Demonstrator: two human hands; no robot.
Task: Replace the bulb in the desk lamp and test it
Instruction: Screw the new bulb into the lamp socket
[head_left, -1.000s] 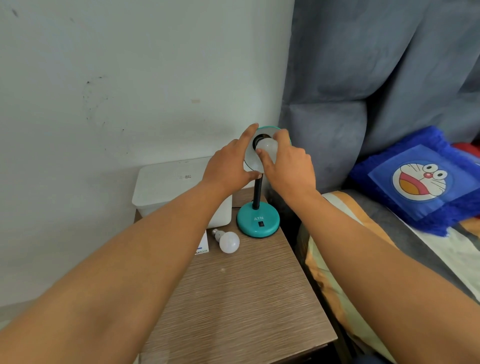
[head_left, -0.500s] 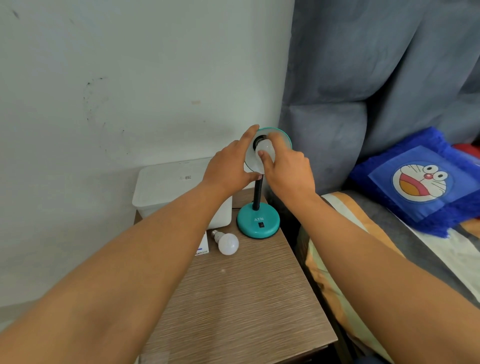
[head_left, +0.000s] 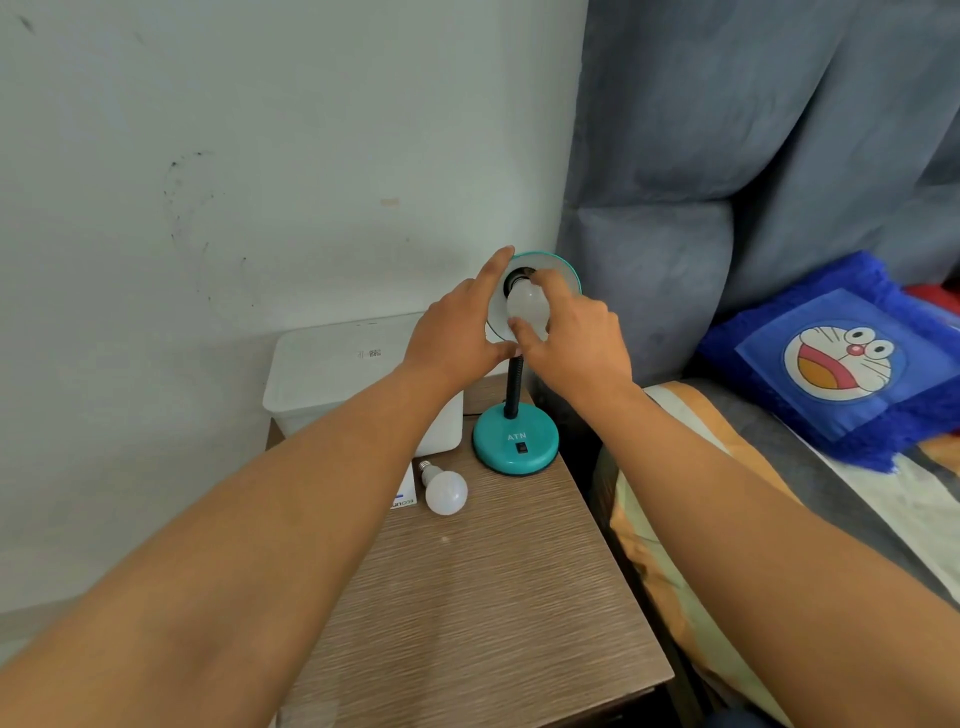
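A teal desk lamp stands at the back of the wooden bedside table, its round base (head_left: 515, 441) bearing a black switch and its shade (head_left: 563, 270) tilted toward me. My left hand (head_left: 457, 332) grips the left rim of the shade. My right hand (head_left: 571, 343) holds a white bulb (head_left: 527, 306) between thumb and fingers, its neck at the black socket inside the shade. A second white bulb (head_left: 445, 491) lies loose on the table (head_left: 493, 597), left of the lamp base.
A white lidded box (head_left: 337, 374) sits against the wall behind my left arm. A small white carton (head_left: 405, 493) lies beside the loose bulb. To the right is a bed with a blue cartoon pillow (head_left: 841, 364) and grey curtain.
My right hand's fingers have shifted around the bulb in the shade, showing more of it now. The left hand stays on the shade's rim. The loose bulb has not moved.
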